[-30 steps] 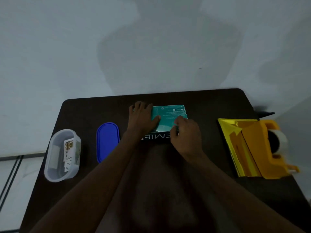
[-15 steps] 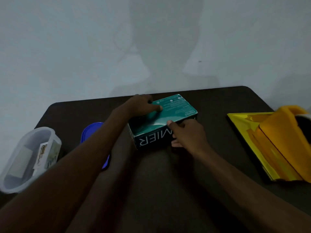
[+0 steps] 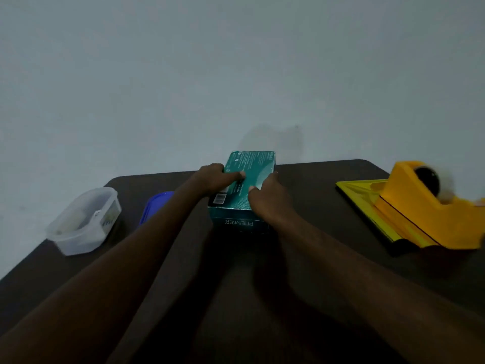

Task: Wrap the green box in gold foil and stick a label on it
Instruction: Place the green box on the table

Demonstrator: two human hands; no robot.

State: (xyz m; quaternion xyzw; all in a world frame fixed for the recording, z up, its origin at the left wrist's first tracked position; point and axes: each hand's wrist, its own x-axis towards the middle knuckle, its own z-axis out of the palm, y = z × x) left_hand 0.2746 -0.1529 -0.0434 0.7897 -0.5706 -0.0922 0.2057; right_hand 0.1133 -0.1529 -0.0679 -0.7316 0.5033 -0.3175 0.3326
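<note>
The green box (image 3: 250, 166) lies lengthwise, pointing away from me, in the middle of the dark table (image 3: 315, 206). Its near end shows upside-down white lettering. My left hand (image 3: 216, 178) grips its left side, thumb laid across the top face. My right hand (image 3: 267, 198) grips its right side, thumb on the top. The gold foil (image 3: 359, 189) lies flat at the right, partly under a yellow tape dispenser (image 3: 414, 206). Labels sit in a clear plastic tub (image 3: 85, 222) at the left, too blurred to read.
A blue lid (image 3: 154, 206) lies between the tub and my left forearm. A grey wall rises right behind the table's far edge. The dispenser reaches the frame's right edge.
Both hands have turned the box from lying crosswise to pointing away from me. My view has dropped lower and closer to the table.
</note>
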